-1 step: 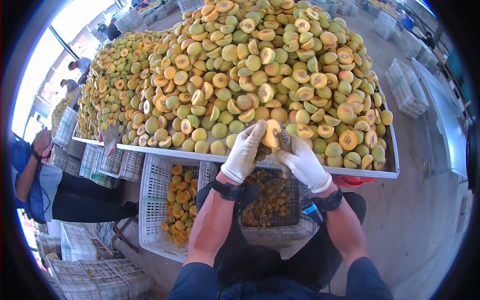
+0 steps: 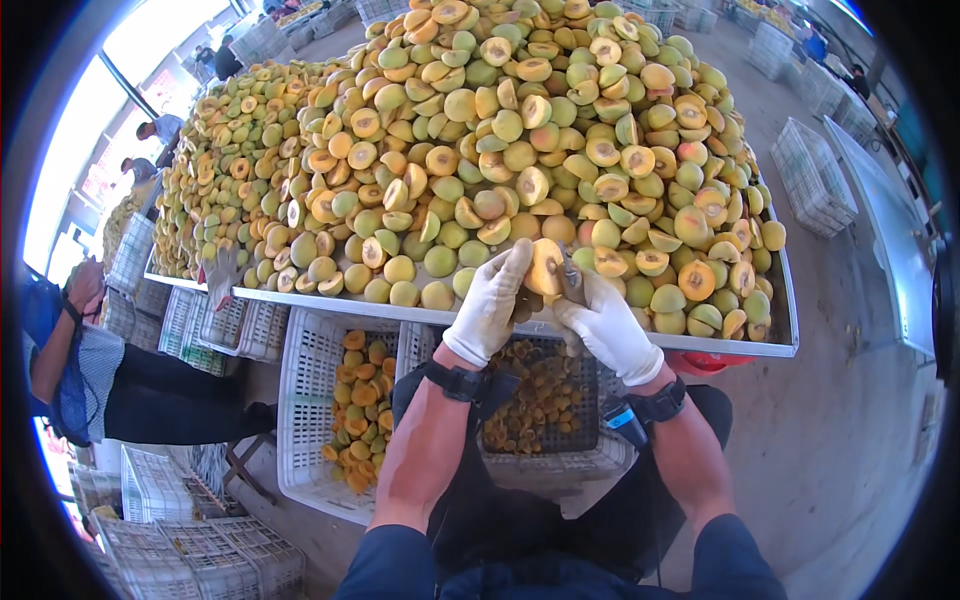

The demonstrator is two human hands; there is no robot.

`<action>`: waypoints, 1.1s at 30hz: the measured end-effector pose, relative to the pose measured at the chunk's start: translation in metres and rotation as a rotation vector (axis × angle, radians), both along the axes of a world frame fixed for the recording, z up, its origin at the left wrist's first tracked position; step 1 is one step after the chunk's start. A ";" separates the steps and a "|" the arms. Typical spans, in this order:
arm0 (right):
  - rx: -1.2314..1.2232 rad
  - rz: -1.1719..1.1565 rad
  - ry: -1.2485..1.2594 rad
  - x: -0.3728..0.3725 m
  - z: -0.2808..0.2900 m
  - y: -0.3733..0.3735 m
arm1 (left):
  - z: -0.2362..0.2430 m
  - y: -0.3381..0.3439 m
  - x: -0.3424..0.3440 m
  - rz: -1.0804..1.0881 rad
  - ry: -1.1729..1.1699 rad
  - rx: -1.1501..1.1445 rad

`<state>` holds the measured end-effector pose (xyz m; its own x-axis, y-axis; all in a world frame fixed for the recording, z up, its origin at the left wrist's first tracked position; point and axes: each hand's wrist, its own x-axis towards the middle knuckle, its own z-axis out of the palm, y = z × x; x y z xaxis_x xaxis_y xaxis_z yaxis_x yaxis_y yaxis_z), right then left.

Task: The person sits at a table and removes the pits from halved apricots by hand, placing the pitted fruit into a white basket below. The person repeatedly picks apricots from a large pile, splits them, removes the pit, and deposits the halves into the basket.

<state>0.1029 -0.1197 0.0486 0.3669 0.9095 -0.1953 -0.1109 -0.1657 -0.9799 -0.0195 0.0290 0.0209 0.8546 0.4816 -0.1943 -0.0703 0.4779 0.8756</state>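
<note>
Above the near edge of a heaped table, my left hand (image 2: pixel 488 308) in a white glove holds a halved yellow peach (image 2: pixel 543 268) between thumb and fingers. The cut orange side turns to the right, toward my other hand. My right hand (image 2: pixel 608 328), also gloved, is closed round a dark metal hand tool (image 2: pixel 571 276) whose upper end is against the cut side. My fingers hide the rest of the tool, so its exact kind cannot be made out. Just beyond both hands rises a big pile of peach halves (image 2: pixel 480 205), green-yellow outside and orange inside.
The table's metal rim (image 2: pixel 797 325) runs in front of me. Below stand a white crate (image 2: pixel 296 425) with peach halves and a dark basket with orange-brown scraps (image 2: pixel 530 415). A co-worker's gloved hand (image 2: pixel 222 275) is at the left; stacked crates (image 2: pixel 200 550) stand lower left.
</note>
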 end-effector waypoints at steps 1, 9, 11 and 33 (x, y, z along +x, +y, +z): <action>-0.015 -0.013 -0.007 0.000 0.001 0.000 | 0.002 -0.001 0.000 -0.012 0.016 -0.053; 0.211 -0.092 -1.008 -0.014 -0.040 0.005 | -0.006 -0.006 0.002 0.193 -0.151 0.348; 0.173 -0.072 -1.055 -0.018 -0.044 0.005 | -0.007 -0.009 0.006 0.328 -0.107 0.772; 0.094 -0.111 -0.977 -0.020 -0.049 0.012 | -0.016 -0.021 0.022 0.366 -0.144 0.498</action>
